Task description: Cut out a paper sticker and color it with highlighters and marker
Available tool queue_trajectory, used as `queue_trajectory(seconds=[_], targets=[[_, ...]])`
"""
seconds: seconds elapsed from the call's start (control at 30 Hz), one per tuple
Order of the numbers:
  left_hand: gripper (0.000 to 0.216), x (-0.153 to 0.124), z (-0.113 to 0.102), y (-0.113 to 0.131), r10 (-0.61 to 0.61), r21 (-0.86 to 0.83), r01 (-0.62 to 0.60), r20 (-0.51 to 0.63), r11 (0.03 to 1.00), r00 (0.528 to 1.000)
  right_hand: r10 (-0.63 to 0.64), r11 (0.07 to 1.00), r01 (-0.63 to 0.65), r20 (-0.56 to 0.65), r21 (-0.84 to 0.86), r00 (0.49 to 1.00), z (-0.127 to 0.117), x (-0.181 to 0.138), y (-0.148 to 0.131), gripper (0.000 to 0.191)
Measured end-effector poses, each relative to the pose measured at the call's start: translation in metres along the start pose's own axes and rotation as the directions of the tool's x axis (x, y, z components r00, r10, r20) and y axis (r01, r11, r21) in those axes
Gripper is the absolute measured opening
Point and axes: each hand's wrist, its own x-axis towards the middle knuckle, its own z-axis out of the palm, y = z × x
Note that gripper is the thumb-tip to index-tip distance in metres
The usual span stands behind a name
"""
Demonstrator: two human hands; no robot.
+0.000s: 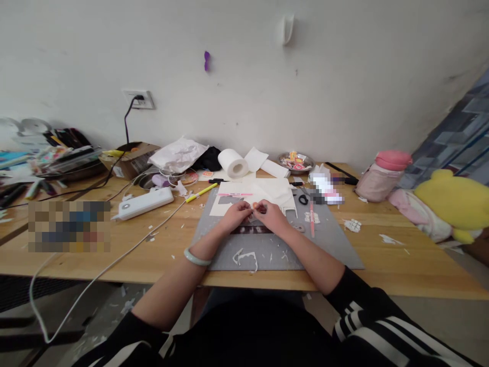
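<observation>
Over the grey mat (221, 255), my left hand (237, 215) and my right hand (272, 216) meet with fingertips pinched together. Between them shows a small orange piece (255, 205), held at its edges and too small to name. A pale bangle (196, 258) circles my left wrist. White paper sheets (271, 188) with cut-outs lie just beyond the fingers. Under the hands is a dark printed strip (252, 230), partly covered. Thin white paper offcuts (246, 257) are scattered on the mat near me. A pink pen-like stick (312, 220) rests to the right.
Farther back stand a tissue roll (234, 163) and a metal bowl (295, 162) of small coloured pieces. Left are a white power strip (145, 203), its cable and a yellow pen (201, 192). Right are black-handled scissors (303, 200), a pink bottle (382, 176) and a yellow plush (454, 201).
</observation>
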Motion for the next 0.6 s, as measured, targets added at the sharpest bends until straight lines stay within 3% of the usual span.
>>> queue_trajectory(seconds=[0.23, 0.43, 0.6], targets=[[0.021, -0.001, 0.0, 0.001, -0.011, 0.019, 0.013, -0.056, 1.0, 0.998, -0.052, 0.999, 0.052, -0.038, 0.012, 0.998, 0.004, 0.0, -0.001, 0.019], [0.023, -0.004, -0.001, 0.006, 0.015, 0.027, -0.012, -0.147, 1.0, 0.989, -0.099, 0.993, 0.108, -0.159, 0.048, 0.982, 0.008, 0.002, -0.003, 0.018], [0.022, -0.007, -0.001, 0.01, 0.045, 0.021, -0.043, -0.135, 0.999, 0.99, -0.092, 0.992, 0.105, -0.163, 0.075, 0.982, 0.009, 0.002, -0.002, 0.02]])
